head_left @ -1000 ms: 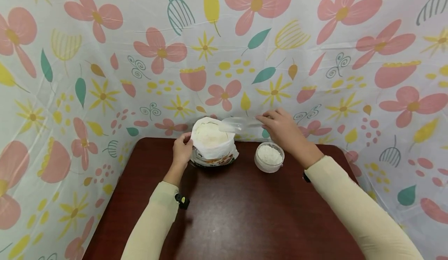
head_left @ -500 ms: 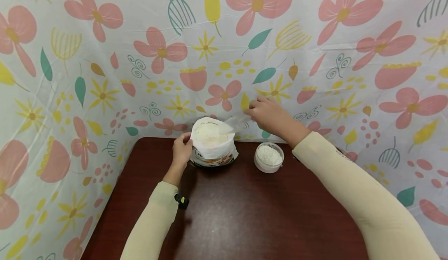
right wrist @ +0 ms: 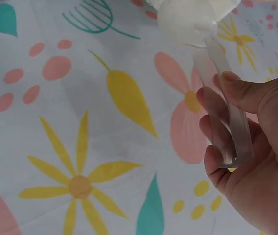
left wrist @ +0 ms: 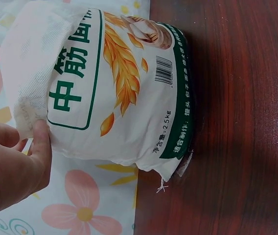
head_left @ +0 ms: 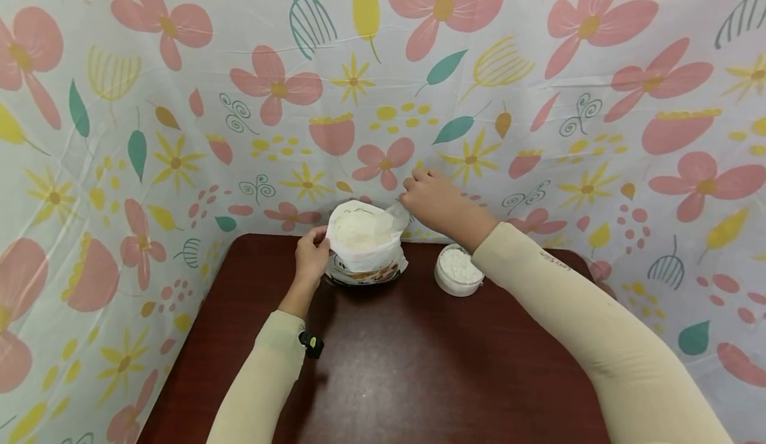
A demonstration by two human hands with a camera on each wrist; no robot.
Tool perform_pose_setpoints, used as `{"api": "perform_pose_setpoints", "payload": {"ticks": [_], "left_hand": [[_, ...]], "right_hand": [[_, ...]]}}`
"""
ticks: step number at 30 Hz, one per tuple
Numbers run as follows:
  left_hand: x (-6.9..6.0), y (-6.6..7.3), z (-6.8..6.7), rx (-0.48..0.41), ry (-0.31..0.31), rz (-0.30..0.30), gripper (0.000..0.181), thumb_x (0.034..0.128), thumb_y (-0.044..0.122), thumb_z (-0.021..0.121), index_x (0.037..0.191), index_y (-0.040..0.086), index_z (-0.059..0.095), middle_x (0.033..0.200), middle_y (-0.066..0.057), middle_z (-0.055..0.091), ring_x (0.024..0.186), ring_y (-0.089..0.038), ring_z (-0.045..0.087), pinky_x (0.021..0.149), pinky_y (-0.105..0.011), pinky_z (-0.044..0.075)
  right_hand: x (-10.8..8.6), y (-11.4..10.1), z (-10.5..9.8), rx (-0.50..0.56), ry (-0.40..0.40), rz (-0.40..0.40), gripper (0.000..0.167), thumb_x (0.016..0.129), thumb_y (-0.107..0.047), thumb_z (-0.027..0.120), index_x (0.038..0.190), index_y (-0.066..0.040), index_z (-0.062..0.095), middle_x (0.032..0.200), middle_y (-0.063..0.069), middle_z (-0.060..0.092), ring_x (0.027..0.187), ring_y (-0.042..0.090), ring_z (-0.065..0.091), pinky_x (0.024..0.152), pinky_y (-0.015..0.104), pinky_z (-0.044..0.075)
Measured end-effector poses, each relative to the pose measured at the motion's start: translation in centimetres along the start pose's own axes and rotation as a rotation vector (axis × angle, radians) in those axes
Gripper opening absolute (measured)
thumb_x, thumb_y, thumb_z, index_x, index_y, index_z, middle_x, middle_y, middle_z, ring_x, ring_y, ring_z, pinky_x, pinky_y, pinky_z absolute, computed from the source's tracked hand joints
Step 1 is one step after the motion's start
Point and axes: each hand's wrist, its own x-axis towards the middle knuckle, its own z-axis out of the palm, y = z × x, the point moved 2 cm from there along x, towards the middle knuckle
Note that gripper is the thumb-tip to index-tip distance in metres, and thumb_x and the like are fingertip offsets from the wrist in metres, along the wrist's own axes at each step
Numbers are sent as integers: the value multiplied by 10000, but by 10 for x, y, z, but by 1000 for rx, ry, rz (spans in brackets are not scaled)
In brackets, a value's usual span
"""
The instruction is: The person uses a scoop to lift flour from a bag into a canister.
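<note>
An opened white cloth bag of flour (head_left: 364, 258) stands at the back of the table, its rim folded outward and pale flour showing inside. In the left wrist view, the flour bag (left wrist: 129, 93) shows a wheat picture and green lettering. My left hand (head_left: 312, 256) pinches the folded rim at its left side. My right hand (head_left: 439, 203) grips the handle of a clear plastic scoop (right wrist: 237, 122), whose bowl is at the bag's mouth, on the right. Right of the bag, a clear round container (head_left: 457, 286) holds white flour, partly covered by my right forearm in the head view.
The dark red-brown wooden table (head_left: 383, 364) ends at the back against a flower-printed cloth (head_left: 281, 145). That cloth hangs close behind the bag and along both sides. A black wrist device (head_left: 311, 343) sits on my left sleeve.
My right hand has moved left and slightly up with the scoop, from above the container to the bag, and the scoop's bowl has gone into the bag's mouth. The left hand stays put.
</note>
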Motion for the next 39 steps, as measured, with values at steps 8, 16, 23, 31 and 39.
{"api": "perform_pose_setpoints", "payload": {"ticks": [8,16,23,31,39], "left_hand": [[-1,2,-1,2,2,3,318,1061,37,517,1356,24,635,1256,-208,621,1052,-321,639,968,-504,595],[-1,2,-1,-4,9,3,319,1058,28,518,1355,17,635,1244,-213,621,1025,-301,640,971,-513,592],[1,1,0,7,6,11,328,1062,42,513,1366,25,633,1270,-200,626,1015,-274,647,958,-495,600],[1,0,1,5,10,16,330,1058,35,513,1365,19,633,1278,-204,627,1000,-266,647,957,-506,600],[0,3,0,17,12,25,318,1058,43,523,1351,21,643,1262,-204,636,1000,-269,651,945,-483,607]], "right_hand": [[10,-6,-1,-12,-107,27,191,980,-63,692,843,-142,799,937,81,703,871,270,549,681,361,447],[22,-12,8,-6,-191,39,166,984,-77,689,884,-140,806,1004,84,713,945,287,572,758,395,496],[28,-23,19,-10,-210,52,186,1001,-78,662,903,-143,807,1019,99,700,941,290,557,762,410,499],[29,-32,31,3,-186,91,238,1035,-78,601,936,-124,813,1040,121,699,962,293,580,814,440,543],[32,-37,41,50,-203,102,205,1026,-64,619,929,-81,799,1028,138,695,959,307,567,815,461,553]]}}
